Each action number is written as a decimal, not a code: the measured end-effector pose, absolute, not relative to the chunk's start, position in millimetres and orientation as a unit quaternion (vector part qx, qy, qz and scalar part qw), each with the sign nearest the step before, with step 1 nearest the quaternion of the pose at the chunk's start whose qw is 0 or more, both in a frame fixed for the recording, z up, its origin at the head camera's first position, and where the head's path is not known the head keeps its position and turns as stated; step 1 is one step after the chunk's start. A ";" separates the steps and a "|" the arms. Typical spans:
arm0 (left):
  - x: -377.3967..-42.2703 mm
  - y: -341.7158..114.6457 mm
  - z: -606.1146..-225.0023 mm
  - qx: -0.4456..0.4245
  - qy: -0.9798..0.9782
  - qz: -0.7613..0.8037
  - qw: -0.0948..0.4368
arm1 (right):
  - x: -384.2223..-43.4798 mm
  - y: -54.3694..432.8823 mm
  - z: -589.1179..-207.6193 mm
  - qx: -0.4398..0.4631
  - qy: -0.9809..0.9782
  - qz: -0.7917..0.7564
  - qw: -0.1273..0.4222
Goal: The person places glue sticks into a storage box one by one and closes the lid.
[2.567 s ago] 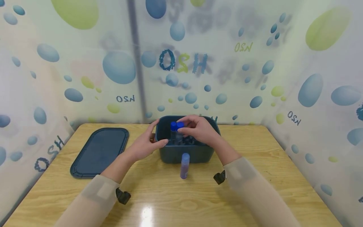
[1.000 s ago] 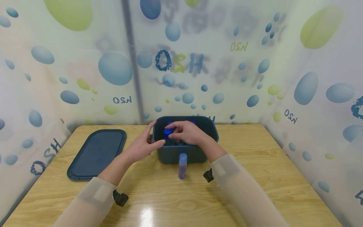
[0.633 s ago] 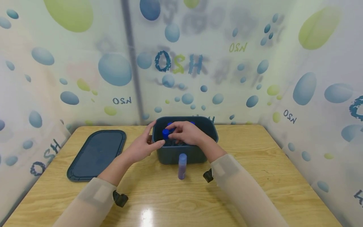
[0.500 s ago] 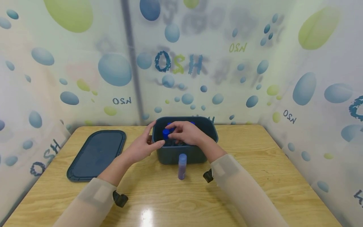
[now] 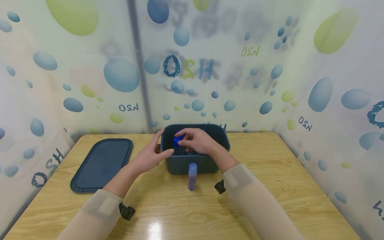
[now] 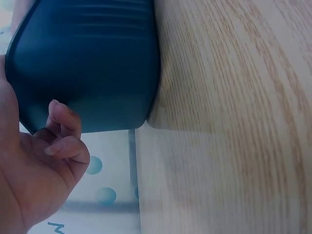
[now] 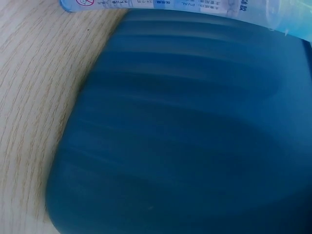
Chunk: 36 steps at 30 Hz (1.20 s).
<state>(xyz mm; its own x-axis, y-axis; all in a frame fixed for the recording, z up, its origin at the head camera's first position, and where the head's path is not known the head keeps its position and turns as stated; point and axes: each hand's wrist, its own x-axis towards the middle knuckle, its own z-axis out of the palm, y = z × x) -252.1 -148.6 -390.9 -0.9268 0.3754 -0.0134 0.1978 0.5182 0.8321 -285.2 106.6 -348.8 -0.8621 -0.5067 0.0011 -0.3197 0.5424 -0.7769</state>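
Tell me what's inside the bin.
In the bin, a blue cap shows at the fingertips of the right hand. More blue peeks out behind the hand. The hand and front wall cover the rest, so the full contents can't be counted.

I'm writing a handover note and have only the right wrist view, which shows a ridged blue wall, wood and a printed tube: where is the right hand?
Observer: The right hand is partly inside the bin, at a blue cap.
Operator: And the other one?
Observer: The left hand is at the bin's left end.
Operator: Anything farther left?
Observer: Yes, a flat dark lid lies on the table.
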 end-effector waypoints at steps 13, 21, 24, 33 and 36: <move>-252.4 -148.2 -389.7 0.168 0.863 0.466 0.096 | -286.3 107.0 -349.7 -0.239 0.869 -0.418 0.113; -253.3 -148.4 -392.6 0.168 0.865 0.463 0.099 | -285.2 108.5 -348.1 -0.237 0.868 -0.423 0.108; -252.4 -148.7 -393.6 0.163 0.865 0.464 0.101 | -285.5 109.2 -347.6 -0.237 0.863 -0.434 0.107; -252.3 -149.9 -392.4 0.161 0.862 0.468 0.106 | -281.2 118.1 -333.3 -0.244 0.845 -0.470 0.077; -253.0 -149.8 -391.0 0.162 0.861 0.470 0.105 | -274.6 124.4 -326.4 -0.249 0.839 -0.479 0.064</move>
